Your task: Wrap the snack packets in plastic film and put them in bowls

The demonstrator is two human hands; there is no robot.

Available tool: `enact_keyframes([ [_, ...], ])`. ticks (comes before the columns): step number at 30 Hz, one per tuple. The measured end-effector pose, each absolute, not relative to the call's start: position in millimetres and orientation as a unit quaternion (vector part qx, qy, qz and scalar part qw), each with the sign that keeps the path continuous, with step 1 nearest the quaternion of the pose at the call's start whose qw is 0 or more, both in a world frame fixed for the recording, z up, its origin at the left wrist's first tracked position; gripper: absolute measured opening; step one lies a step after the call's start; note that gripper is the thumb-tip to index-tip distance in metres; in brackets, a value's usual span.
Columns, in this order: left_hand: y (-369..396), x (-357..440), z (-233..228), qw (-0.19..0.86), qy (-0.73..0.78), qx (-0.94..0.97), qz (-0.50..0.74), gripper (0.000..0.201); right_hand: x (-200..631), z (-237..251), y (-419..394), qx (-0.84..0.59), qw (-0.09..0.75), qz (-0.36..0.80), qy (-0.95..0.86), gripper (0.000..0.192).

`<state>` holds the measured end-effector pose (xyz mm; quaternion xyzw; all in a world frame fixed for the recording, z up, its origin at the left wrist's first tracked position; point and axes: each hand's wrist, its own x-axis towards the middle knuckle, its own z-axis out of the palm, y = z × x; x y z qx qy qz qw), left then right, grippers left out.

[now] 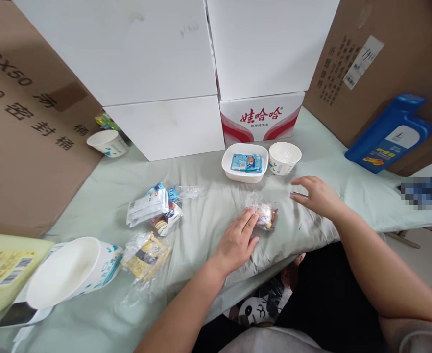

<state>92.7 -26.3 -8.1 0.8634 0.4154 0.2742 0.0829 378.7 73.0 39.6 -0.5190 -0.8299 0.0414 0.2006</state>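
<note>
Laying the left hand [238,241] on a small snack packet [267,216], with the right hand [319,198] off to the packet's right.

Reaching up from the lower left with the left forearm [186,304], palm down, stretching the fingers nearly straight and close together over the packet's left edge, thumb spread aside; touching without clasping. Angling the right forearm [381,260] in from the lower right, bending the fingers loosely, parting forefinger from thumb; cannot tell whether gripping the thin dark sliver [299,194] at the thumb. Lying on the green sheet [197,245], near the white tray [244,177] and paper cup [282,166].
</note>
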Motion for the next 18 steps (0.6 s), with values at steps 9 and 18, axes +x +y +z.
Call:
enact_keyframes([
  [9, -27.5, 93.0, -6.7, 0.058, 0.408, 0.867, 0.279, 0.058, 332.0, 48.1, 42.7, -0.452, 0.194, 0.031, -0.870, 0.026],
  [18, -28.2, 93.6, -2.7, 0.052, 0.445, 0.815, 0.369, 0.030, 363.4, 55.3, 49.0, -0.437, 0.095, 0.039, -0.893, 0.024],
])
